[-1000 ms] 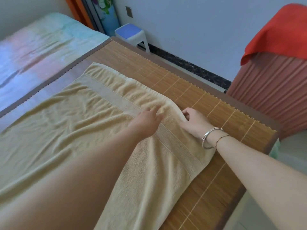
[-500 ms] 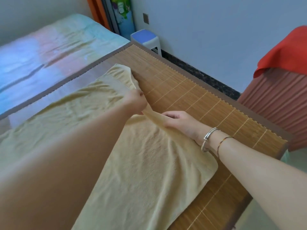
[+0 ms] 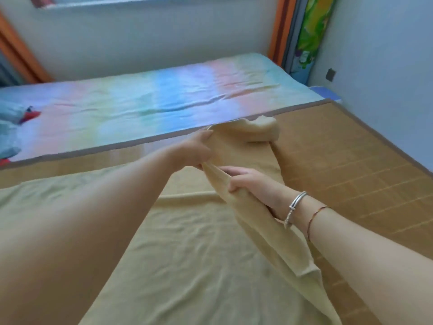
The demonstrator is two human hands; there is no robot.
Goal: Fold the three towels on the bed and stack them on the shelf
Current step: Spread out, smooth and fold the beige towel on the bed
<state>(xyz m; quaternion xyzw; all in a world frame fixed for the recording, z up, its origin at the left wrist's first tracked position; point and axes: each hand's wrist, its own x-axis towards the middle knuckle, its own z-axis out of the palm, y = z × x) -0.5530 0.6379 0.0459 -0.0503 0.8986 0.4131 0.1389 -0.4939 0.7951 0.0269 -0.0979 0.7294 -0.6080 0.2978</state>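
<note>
A large pale yellow towel [image 3: 192,249] lies spread over the bamboo mat [image 3: 346,165] on the bed. Its right edge is lifted off the mat into a long raised fold. My left hand [image 3: 196,148] grips that edge near the far corner, which flops over above the hand. My right hand [image 3: 248,181], with bracelets on the wrist, holds the same raised edge a little nearer to me, fingers curled round the cloth. The rest of the towel stays flat and wrinkled under my arms.
Beyond the mat is a pastel striped bedsheet [image 3: 150,99]. Crumpled blue and red fabric [image 3: 14,118] lies at the far left. A blue stool [image 3: 325,93] stands by the right wall, beside colourful panels [image 3: 307,31] leaning in the corner.
Both hands have lifted the towel's right edge off the mat and carried it up and leftward. The camera has swung left, so the red-draped object is out of view.
</note>
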